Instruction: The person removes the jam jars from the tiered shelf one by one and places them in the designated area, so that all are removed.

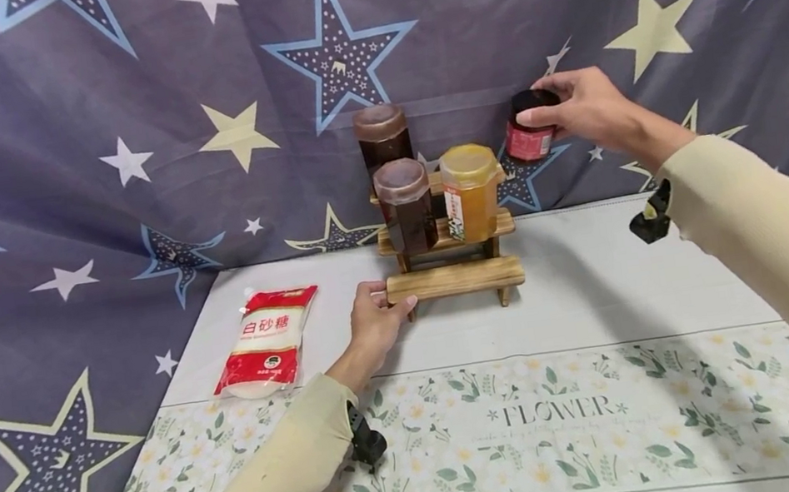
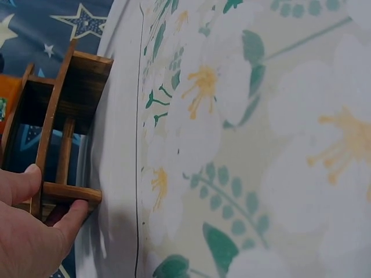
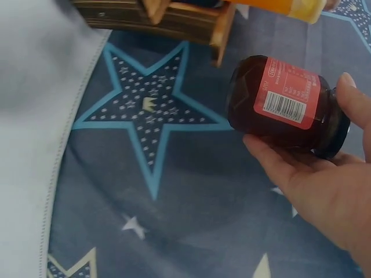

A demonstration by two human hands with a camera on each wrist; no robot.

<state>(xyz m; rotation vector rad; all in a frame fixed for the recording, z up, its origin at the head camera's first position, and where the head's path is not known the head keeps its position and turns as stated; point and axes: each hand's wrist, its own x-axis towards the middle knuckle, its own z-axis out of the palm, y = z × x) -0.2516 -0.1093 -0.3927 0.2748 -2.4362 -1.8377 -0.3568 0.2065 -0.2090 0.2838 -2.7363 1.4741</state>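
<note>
My right hand (image 1: 591, 109) holds a small dark jar (image 3: 278, 101) with a black lid and a pink label, raised to the right of a stepped wooden rack (image 1: 454, 280). In the right wrist view its thumb is at the lid and the fingers lie along the jar's side. With thumb and fingers, my left hand (image 1: 375, 324) grips the left end of the rack's lowest step. On the middle step stand a dark brown jar (image 1: 408, 210) and a honey-yellow jar (image 1: 471, 197). Behind them, on the top step, is another dark jar (image 1: 383, 142), partly hidden.
A red and white bag of white sugar (image 1: 264, 340) lies on the table left of the rack. The white tablecloth (image 1: 596, 276) carries a flowered band (image 1: 563, 424) along its front. A dark star-patterned curtain (image 1: 152, 86) hangs right behind the table.
</note>
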